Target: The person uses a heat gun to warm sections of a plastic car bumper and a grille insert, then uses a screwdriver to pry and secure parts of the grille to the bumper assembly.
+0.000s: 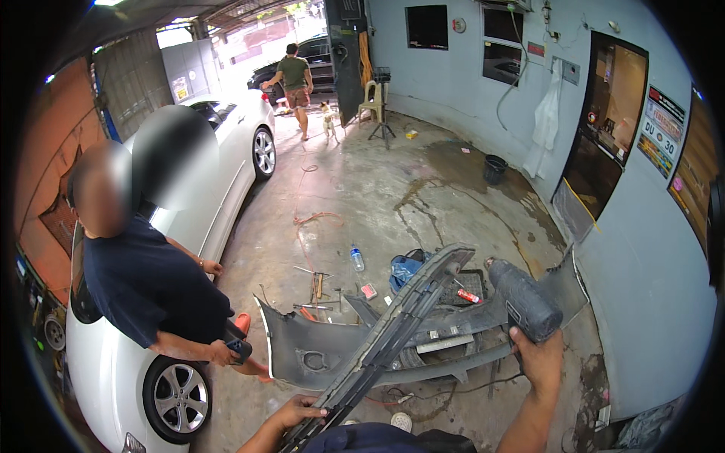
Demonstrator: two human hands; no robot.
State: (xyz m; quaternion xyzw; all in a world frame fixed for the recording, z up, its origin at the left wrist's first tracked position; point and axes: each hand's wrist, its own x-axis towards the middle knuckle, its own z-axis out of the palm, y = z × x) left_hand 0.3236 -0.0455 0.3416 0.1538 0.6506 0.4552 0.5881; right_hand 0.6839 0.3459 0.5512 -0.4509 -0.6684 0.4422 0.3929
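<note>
My left hand (300, 411) grips the lower end of a long, black plastic trim piece (377, 332), which slants up and away to the right in front of me. In my right hand (538, 355) is a dark, worn heat gun (526, 300), its nozzle pointing up and left toward the upper end of the trim piece, apart from it. Behind and below lies a grey car bumper (317, 355), inner side partly showing, on the concrete floor. The trim piece hides part of it.
At left, a co-worker (158, 287) holding a dark tool stands by a white car (219, 177). Hand tools (319, 287), a water bottle (356, 258), a blue bag (408, 272) and a red hose (306, 219) lie on the floor. Farther off are a person (294, 79), a dog (328, 121) and a bucket (495, 170).
</note>
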